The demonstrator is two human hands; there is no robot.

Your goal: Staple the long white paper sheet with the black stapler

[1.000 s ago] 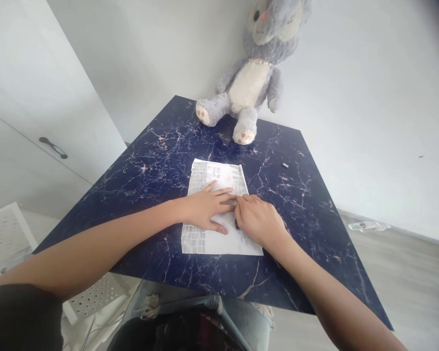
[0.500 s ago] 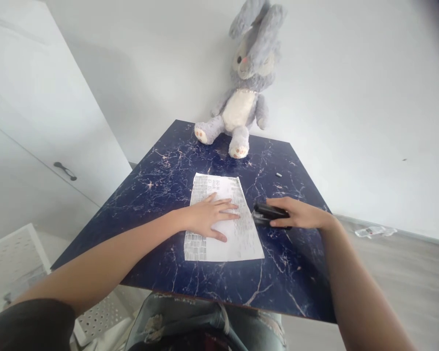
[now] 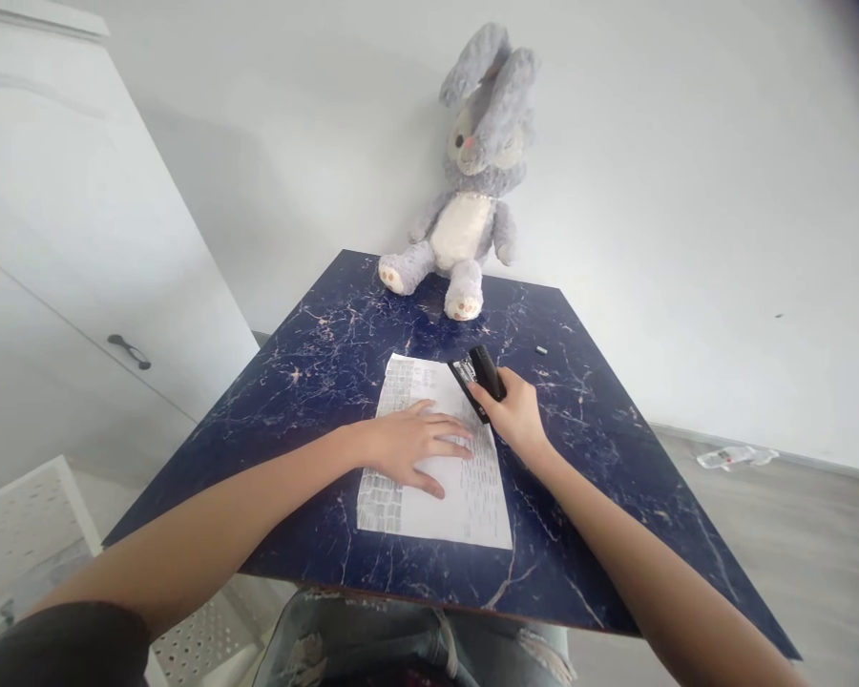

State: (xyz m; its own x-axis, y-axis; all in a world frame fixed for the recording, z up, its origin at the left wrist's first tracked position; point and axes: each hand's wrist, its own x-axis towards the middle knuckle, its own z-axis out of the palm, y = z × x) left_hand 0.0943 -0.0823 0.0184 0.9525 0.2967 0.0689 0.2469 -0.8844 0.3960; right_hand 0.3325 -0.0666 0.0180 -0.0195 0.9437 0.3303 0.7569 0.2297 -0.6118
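Note:
Printed paper (image 3: 444,506) lies flat on the dark blue marbled table (image 3: 286,382). My left hand (image 3: 408,447) rests on the middle of the paper, palm down with its fingers spread. A black stapler (image 3: 476,377) is gripped by my right hand (image 3: 515,410), its thumb on the near side. The stapler is tilted, and its front end is over the paper's top right corner. Whether the stapler touches the paper, I cannot tell. Part of the print is covered by my left hand.
A grey plush rabbit (image 3: 465,229) sits at the table's far edge against the wall. To its right on the tabletop lies a small staple strip-like piece (image 3: 541,350). A white cabinet (image 3: 64,239) stands at left, a perforated white basket (image 3: 35,515) below it. Clear plastic packaging (image 3: 736,457) is on the floor.
My right hand has brought the stapler up and left, from beside the paper to its top right corner, turning it. My left hand stays spread on the paper. The view has shifted slightly.

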